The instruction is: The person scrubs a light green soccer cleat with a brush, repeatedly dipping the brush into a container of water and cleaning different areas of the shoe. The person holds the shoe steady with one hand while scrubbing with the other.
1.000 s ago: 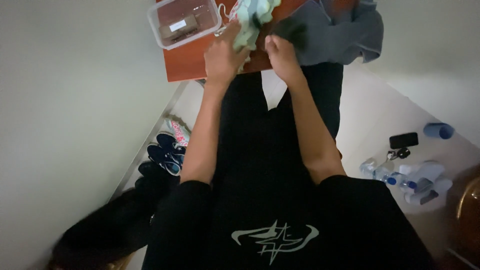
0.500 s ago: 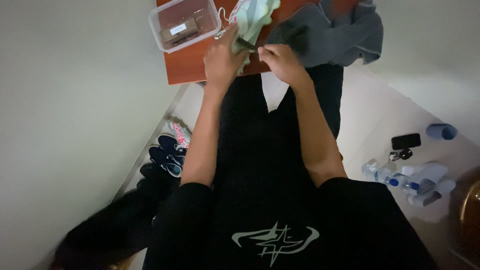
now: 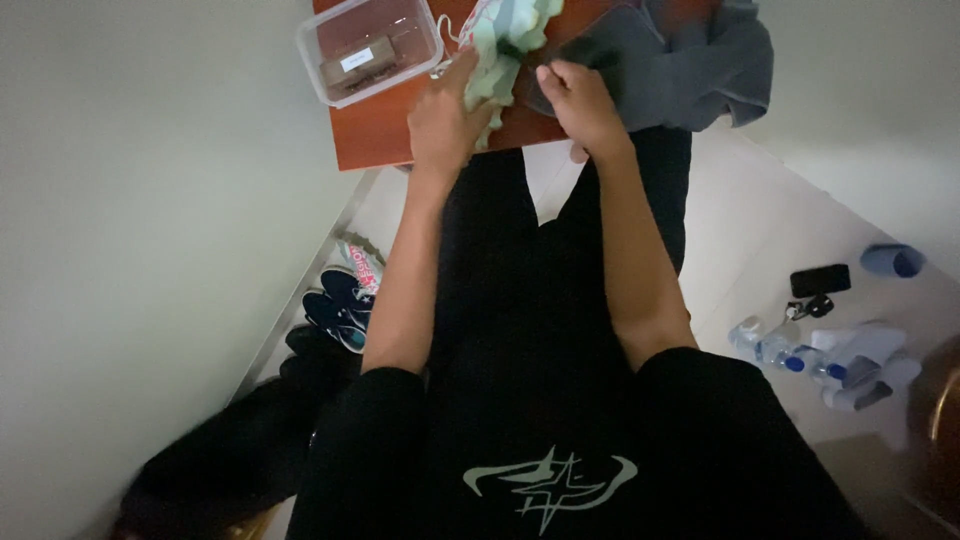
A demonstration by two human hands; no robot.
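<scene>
My left hand (image 3: 445,120) grips a pale green cloth (image 3: 508,42) that lies bunched on a reddish-brown table (image 3: 375,135). My right hand (image 3: 578,100) is closed at the near edge of a grey garment (image 3: 670,60) spread over the table's right side, just right of the green cloth. Whether it pinches the grey fabric is unclear. Both forearms reach forward over my black shirt and trousers.
A clear plastic box (image 3: 368,45) with a small brown item stands at the table's left. Shoes (image 3: 340,300) line the floor by the left wall. On the floor at right lie water bottles (image 3: 790,355), a dark phone (image 3: 820,280) and a blue slipper (image 3: 893,260).
My right hand has shifted slightly right, from the green cloth toward the grey garment. The left hand stays on the green cloth.
</scene>
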